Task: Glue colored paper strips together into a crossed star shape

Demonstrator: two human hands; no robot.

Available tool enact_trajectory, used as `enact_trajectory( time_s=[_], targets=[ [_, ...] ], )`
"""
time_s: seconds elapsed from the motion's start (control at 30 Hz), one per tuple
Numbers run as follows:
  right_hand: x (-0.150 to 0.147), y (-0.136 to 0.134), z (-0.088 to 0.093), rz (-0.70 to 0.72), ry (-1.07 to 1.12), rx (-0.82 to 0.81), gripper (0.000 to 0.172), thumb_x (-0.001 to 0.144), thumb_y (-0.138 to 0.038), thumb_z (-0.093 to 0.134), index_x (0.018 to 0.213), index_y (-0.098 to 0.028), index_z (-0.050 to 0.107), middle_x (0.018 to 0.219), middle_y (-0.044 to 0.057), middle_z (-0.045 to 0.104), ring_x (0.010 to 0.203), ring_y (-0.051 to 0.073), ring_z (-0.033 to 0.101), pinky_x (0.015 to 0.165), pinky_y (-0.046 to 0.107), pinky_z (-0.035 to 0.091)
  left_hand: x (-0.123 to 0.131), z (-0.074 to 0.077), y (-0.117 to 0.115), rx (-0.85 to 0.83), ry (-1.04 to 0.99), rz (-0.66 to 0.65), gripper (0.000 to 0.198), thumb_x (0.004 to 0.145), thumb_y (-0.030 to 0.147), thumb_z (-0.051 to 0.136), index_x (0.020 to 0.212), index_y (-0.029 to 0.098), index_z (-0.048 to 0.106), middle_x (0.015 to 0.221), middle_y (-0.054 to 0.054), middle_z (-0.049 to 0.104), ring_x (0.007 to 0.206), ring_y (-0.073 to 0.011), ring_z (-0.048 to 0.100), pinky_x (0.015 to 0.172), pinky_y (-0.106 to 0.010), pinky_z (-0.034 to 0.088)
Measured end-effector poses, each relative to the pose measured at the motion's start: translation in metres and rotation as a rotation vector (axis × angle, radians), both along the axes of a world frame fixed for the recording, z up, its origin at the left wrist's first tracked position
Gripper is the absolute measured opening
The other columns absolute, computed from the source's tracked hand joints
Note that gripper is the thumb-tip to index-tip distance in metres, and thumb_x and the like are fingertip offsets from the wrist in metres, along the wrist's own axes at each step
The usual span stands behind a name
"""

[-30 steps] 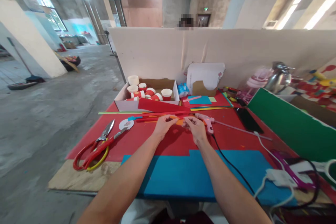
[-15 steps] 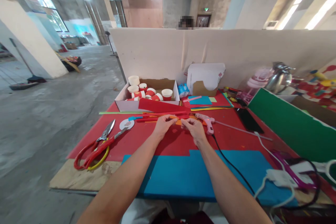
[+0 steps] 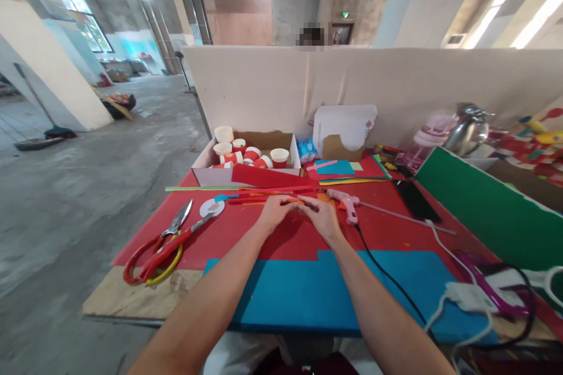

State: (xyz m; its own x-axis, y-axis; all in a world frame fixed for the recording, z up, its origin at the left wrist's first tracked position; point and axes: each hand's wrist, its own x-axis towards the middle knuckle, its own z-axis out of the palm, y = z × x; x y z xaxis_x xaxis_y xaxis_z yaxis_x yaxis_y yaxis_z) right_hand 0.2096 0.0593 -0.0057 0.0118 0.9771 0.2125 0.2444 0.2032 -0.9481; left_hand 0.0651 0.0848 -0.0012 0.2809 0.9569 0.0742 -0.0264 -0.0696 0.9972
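Note:
Over the red tabletop, my left hand (image 3: 276, 213) and my right hand (image 3: 324, 218) meet fingertip to fingertip. Between them they pinch a small orange paper strip (image 3: 295, 201), mostly covered by the fingers. Just behind lie red and orange strips (image 3: 255, 193), with a blue scrap (image 3: 226, 198) at their left end. A pink glue gun (image 3: 347, 204) rests right of my right hand, a glue stick jutting from its back. To the left are red-handled scissors (image 3: 159, 246), a pair of red-handled pliers (image 3: 178, 246) and a white disc (image 3: 212, 208).
A white box (image 3: 211, 177) with several red and white paper cups stands behind the strips. Blue sheets (image 3: 308, 293) cover the near edge. At right are a phone (image 3: 416, 200), a green board (image 3: 479, 211) and cables with a power strip (image 3: 472, 297). A white partition (image 3: 264, 88) closes the back.
My right hand has shifted slightly left and its fingers have straightened towards the left fingertips. The orange strip shows less between the hands.

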Motion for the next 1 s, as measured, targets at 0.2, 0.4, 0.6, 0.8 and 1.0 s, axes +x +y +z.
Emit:
enact_trajectory(
  time_s=[0.2,0.4,0.6,0.8,1.0],
  targets=[
    [0.001,0.002,-0.001,-0.117,-0.012,0.014,0.020,0.067,-0.027,0.064,0.083,-0.018,0.072,0.081,0.006,0.073,0.074,0.024,0.068,0.071,0.035,0.054,0.001,0.004,-0.003,-0.003,-0.021,0.069,0.016,0.060,0.027,0.068,0.068,0.013,0.065,0.063,-0.001,0.063,0.060,-0.0110,0.053,0.063,-0.024,0.042],
    [0.002,0.000,0.002,-0.130,0.016,-0.013,0.018,0.065,-0.027,0.064,0.078,-0.017,0.071,0.073,0.006,0.072,0.067,0.022,0.068,0.064,0.033,0.054,0.002,0.007,-0.004,0.038,-0.009,0.066,0.014,0.061,0.026,0.067,0.066,0.014,0.064,0.062,0.000,0.061,0.059,-0.0099,0.050,0.063,-0.023,0.040],
    [0.001,0.000,0.003,-0.105,0.000,0.039,0.024,0.063,-0.030,0.066,0.084,-0.017,0.071,0.074,0.004,0.071,0.066,0.020,0.064,0.063,0.031,0.052,0.001,0.004,-0.001,0.035,-0.027,0.086,0.015,0.060,0.028,0.067,0.065,0.014,0.063,0.061,0.000,0.060,0.059,-0.0101,0.049,0.062,-0.023,0.039],
    [0.000,-0.001,0.004,-0.086,0.053,0.037,0.025,0.067,-0.033,0.064,0.086,-0.019,0.070,0.080,0.005,0.072,0.072,0.021,0.066,0.068,0.033,0.053,0.000,0.004,-0.001,0.043,-0.037,0.070,0.018,0.060,0.030,0.067,0.066,0.014,0.062,0.062,0.000,0.060,0.059,-0.0102,0.048,0.062,-0.023,0.039],
    [-0.002,-0.004,0.010,-0.142,-0.052,0.106,0.015,0.071,-0.030,0.058,0.076,-0.019,0.067,0.067,0.004,0.069,0.062,0.020,0.065,0.062,0.031,0.051,0.002,0.003,-0.002,0.050,-0.019,0.051,0.018,0.061,0.030,0.067,0.065,0.014,0.060,0.059,0.001,0.057,0.057,-0.0093,0.047,0.059,-0.023,0.038]
  ],
)
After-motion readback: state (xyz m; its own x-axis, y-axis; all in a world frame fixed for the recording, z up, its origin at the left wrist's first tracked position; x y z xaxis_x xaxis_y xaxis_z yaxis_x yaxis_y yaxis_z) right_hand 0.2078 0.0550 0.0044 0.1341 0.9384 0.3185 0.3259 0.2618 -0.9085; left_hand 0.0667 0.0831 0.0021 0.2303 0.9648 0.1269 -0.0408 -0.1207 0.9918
